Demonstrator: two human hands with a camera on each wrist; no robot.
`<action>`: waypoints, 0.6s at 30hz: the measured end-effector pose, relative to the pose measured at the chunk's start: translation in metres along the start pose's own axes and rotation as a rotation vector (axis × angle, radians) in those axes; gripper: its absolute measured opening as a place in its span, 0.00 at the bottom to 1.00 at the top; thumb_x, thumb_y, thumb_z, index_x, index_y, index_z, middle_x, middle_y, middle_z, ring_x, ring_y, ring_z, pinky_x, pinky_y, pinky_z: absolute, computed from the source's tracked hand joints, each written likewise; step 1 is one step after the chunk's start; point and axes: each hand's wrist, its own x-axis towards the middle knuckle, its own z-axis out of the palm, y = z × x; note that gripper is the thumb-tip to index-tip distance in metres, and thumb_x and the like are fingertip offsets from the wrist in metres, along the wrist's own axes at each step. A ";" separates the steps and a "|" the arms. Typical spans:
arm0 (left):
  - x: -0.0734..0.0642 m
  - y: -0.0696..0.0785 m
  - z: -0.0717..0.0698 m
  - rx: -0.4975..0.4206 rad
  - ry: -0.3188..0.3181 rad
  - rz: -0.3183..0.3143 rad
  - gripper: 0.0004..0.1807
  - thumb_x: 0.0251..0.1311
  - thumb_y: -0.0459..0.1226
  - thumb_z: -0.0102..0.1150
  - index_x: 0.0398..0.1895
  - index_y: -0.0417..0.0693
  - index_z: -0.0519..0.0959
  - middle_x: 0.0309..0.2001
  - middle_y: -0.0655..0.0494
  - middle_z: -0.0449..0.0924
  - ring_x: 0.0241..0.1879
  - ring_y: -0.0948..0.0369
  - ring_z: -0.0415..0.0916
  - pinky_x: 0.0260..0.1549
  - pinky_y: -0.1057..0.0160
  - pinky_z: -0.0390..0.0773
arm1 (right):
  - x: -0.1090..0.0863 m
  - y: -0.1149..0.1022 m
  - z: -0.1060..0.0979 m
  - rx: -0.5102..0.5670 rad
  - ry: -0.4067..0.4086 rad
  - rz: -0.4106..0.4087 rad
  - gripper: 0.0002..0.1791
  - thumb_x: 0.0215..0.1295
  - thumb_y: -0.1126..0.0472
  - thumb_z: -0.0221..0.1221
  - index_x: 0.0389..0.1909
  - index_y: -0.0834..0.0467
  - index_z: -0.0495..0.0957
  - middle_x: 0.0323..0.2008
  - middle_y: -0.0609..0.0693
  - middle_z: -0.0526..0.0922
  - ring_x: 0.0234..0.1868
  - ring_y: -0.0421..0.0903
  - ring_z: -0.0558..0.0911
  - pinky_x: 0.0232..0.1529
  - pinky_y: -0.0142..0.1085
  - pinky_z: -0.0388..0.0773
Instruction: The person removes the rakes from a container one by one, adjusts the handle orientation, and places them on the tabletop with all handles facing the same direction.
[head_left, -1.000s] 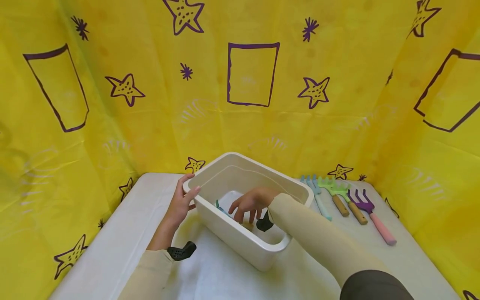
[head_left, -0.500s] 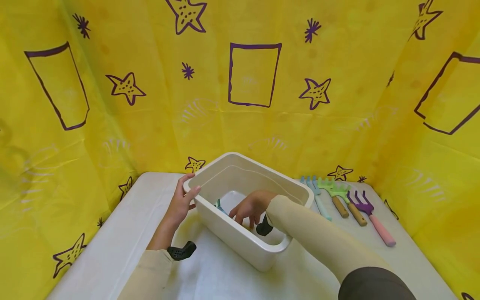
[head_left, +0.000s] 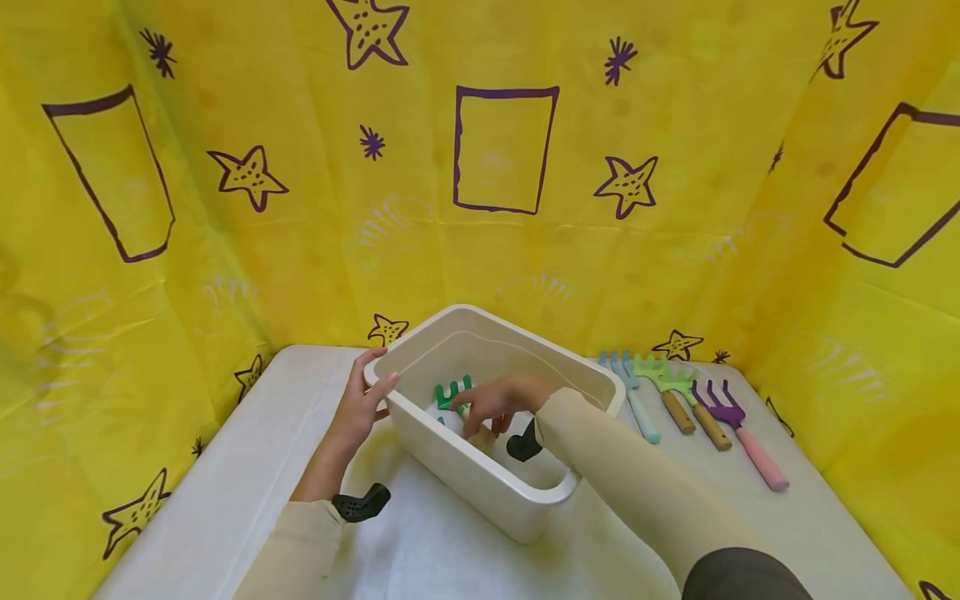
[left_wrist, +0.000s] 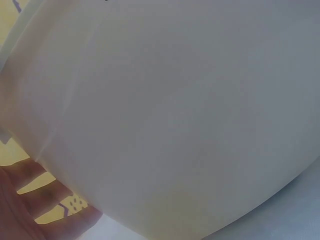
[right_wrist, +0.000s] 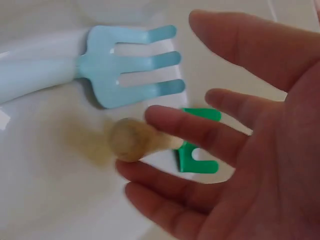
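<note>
An off-white plastic bin (head_left: 457,467) stands on the white-covered table. My left hand (head_left: 365,402) grips its left corner, thumb over the rim and fingers outside. Inside the bin, my right hand (head_left: 497,402) has a hand rake with a green head (head_left: 453,392) between its fingers. The right wrist view shows the rake's wooden handle (right_wrist: 127,141) between two fingers, with the thumb apart. Part of the green head is hidden behind the fingers. Beside it, a light-blue hand rake (right_wrist: 107,67) lies in the bin; the near wall hides most of it from the head view.
Right of the bin, several hand rakes lie in a row: a light-blue one (head_left: 637,400), green ones with wooden handles (head_left: 712,425), and a purple one with a pink handle (head_left: 761,458). Yellow patterned cloth (head_left: 502,250) surrounds the table's back and sides.
The green rake head has come up into view to the left of my right hand, whose fingers have shifted. My left hand and the bin have stayed put.
</note>
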 end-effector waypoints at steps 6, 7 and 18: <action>-0.003 0.005 0.000 -0.011 -0.007 0.000 0.31 0.71 0.46 0.50 0.73 0.58 0.51 0.67 0.42 0.55 0.58 0.39 0.66 0.53 0.35 0.69 | 0.002 0.001 -0.008 -0.069 0.098 -0.202 0.29 0.60 0.73 0.60 0.63 0.66 0.66 0.30 0.52 0.75 0.22 0.45 0.68 0.24 0.31 0.67; -0.003 0.005 0.000 -0.013 -0.008 -0.002 0.31 0.71 0.46 0.50 0.73 0.58 0.51 0.67 0.42 0.55 0.58 0.39 0.66 0.53 0.35 0.69 | 0.002 0.001 -0.010 -0.082 0.133 -0.233 0.26 0.59 0.74 0.59 0.60 0.67 0.68 0.28 0.53 0.75 0.21 0.44 0.68 0.23 0.30 0.66; -0.001 0.001 0.000 -0.014 0.000 0.007 0.32 0.70 0.49 0.51 0.73 0.60 0.52 0.67 0.43 0.55 0.59 0.39 0.66 0.53 0.34 0.69 | -0.005 -0.001 -0.023 -0.040 0.528 -0.218 0.11 0.57 0.71 0.65 0.40 0.65 0.78 0.30 0.52 0.79 0.24 0.44 0.76 0.27 0.31 0.78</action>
